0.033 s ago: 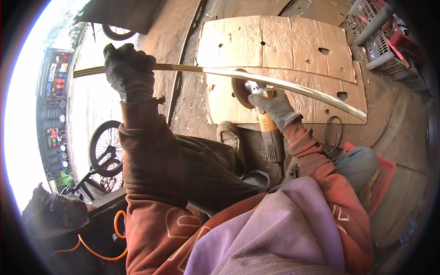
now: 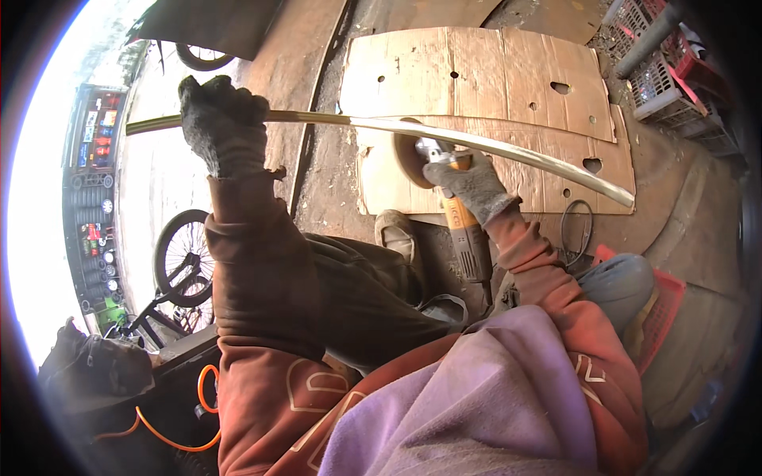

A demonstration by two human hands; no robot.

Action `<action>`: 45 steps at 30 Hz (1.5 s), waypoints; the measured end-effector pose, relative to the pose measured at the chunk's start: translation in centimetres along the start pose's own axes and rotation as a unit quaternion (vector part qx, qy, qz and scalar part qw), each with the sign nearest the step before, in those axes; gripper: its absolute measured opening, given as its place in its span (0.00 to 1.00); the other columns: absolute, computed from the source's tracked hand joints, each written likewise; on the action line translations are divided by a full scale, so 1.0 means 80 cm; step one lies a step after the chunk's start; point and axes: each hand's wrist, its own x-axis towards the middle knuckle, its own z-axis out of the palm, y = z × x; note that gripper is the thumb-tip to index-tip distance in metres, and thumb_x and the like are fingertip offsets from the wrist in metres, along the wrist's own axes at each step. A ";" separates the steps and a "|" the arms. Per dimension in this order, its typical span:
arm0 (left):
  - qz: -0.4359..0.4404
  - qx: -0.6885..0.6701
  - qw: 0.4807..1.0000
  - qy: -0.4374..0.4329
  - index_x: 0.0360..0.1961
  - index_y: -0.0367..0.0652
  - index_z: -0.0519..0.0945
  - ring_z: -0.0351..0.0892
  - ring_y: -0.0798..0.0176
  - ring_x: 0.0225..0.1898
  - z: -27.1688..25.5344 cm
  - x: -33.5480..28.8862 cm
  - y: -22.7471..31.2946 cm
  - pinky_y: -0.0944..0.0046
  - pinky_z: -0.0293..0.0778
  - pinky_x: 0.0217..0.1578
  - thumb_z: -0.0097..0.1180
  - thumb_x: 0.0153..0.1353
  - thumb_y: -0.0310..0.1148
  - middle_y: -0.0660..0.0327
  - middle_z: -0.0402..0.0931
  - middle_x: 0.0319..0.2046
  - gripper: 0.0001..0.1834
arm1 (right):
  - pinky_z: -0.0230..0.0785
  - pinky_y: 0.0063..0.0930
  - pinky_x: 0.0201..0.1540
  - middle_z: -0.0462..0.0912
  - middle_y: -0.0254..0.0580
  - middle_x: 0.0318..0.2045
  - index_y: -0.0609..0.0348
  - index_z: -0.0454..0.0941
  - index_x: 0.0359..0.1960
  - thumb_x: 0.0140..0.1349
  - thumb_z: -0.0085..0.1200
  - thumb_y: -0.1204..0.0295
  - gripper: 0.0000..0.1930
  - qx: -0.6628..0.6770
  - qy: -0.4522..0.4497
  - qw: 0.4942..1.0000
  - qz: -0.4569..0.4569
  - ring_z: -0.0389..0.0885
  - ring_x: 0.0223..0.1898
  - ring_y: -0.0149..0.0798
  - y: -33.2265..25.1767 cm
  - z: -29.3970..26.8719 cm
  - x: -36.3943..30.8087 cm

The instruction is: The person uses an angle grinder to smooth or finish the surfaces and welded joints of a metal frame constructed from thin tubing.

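My left hand (image 2: 224, 123), in a dark work glove, is closed around a long, slightly bent metal tube (image 2: 484, 143). The tube runs left to right; its left part looks brass-toned and dull, its right part brighter and silvery. In my right hand (image 2: 468, 182), gloved in grey, is an angle grinder (image 2: 468, 242) with a yellow and dark body. Its round disc (image 2: 409, 155) lies at the tube's lower edge near mid-length; whether they touch I cannot tell. The grinder's body points down toward my lap.
Flattened cardboard (image 2: 421, 71) with punched holes covers the ground beyond the tube. Plastic crates (image 2: 675, 87) stand at the far right, a red crate (image 2: 665, 317) beside my knee. A bicycle (image 2: 186, 262) is at left, with an orange hose (image 2: 171, 444) below. A thin cable loop (image 2: 577, 230) lies right.
The grinder and my right hand have shifted slightly to the left along the tube. My left hand and the tube look almost unmoved.
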 end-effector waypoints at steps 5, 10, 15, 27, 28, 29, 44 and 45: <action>0.010 0.060 0.998 0.015 0.20 0.55 0.64 0.55 0.65 0.12 -0.020 -0.005 0.008 0.61 0.54 0.15 0.41 0.72 0.52 0.69 0.54 0.13 0.22 | 0.72 0.20 0.29 0.82 0.33 0.31 0.61 0.81 0.41 0.52 0.72 0.68 0.18 -0.040 -0.016 0.999 0.011 0.78 0.28 0.26 -0.017 0.028 -0.007; 0.024 0.125 0.992 -0.016 0.20 0.55 0.63 0.55 0.65 0.12 -0.008 0.004 0.000 0.61 0.55 0.16 0.39 0.72 0.52 0.68 0.53 0.13 0.23 | 0.73 0.21 0.28 0.83 0.37 0.32 0.65 0.82 0.41 0.52 0.72 0.69 0.18 -0.031 0.053 0.996 0.062 0.80 0.29 0.28 0.061 -0.066 0.037; 0.056 0.231 0.971 -0.030 0.20 0.54 0.63 0.55 0.64 0.12 -0.029 0.007 0.006 0.61 0.56 0.17 0.38 0.72 0.53 0.68 0.52 0.12 0.23 | 0.74 0.25 0.30 0.83 0.36 0.30 0.59 0.84 0.38 0.52 0.71 0.66 0.15 -0.009 0.009 0.999 0.031 0.80 0.28 0.28 0.014 0.004 -0.006; -0.035 0.042 0.993 0.107 0.22 0.48 0.70 0.54 0.66 0.13 -0.034 0.016 -0.005 0.62 0.54 0.16 0.39 0.73 0.53 0.69 0.56 0.11 0.26 | 0.75 0.26 0.32 0.82 0.38 0.30 0.64 0.80 0.38 0.51 0.72 0.67 0.18 -0.023 -0.025 0.997 0.063 0.80 0.29 0.30 0.026 0.005 -0.013; -0.030 0.053 0.993 0.104 0.22 0.48 0.70 0.54 0.66 0.13 -0.041 0.012 0.006 0.62 0.54 0.16 0.39 0.73 0.53 0.70 0.56 0.11 0.26 | 0.77 0.27 0.35 0.83 0.42 0.35 0.65 0.74 0.42 0.49 0.74 0.65 0.25 -0.105 0.042 0.991 0.077 0.81 0.32 0.32 0.027 0.031 -0.024; -0.031 0.049 0.994 0.090 0.23 0.48 0.71 0.54 0.66 0.13 -0.036 0.017 0.003 0.62 0.53 0.16 0.39 0.73 0.53 0.70 0.56 0.11 0.25 | 0.77 0.28 0.36 0.83 0.43 0.36 0.65 0.72 0.43 0.48 0.74 0.63 0.27 -0.037 0.047 0.997 0.057 0.82 0.33 0.33 0.046 0.040 -0.028; -0.146 -0.124 0.968 -0.165 0.34 0.53 0.71 0.74 0.60 0.25 -0.131 0.045 0.000 0.55 0.68 0.26 0.49 0.64 0.35 0.63 0.70 0.28 0.02 | 0.77 0.28 0.33 0.83 0.44 0.33 0.65 0.71 0.43 0.48 0.75 0.61 0.29 -0.110 0.133 0.984 -0.050 0.82 0.31 0.33 0.049 0.036 0.004; -0.143 -0.104 0.973 -0.150 0.34 0.53 0.71 0.74 0.60 0.25 -0.136 0.046 -0.002 0.55 0.67 0.26 0.50 0.63 0.35 0.63 0.70 0.28 0.02 | 0.77 0.30 0.34 0.83 0.44 0.33 0.65 0.72 0.43 0.48 0.75 0.61 0.29 -0.059 0.127 0.990 -0.017 0.82 0.32 0.34 0.050 0.029 0.004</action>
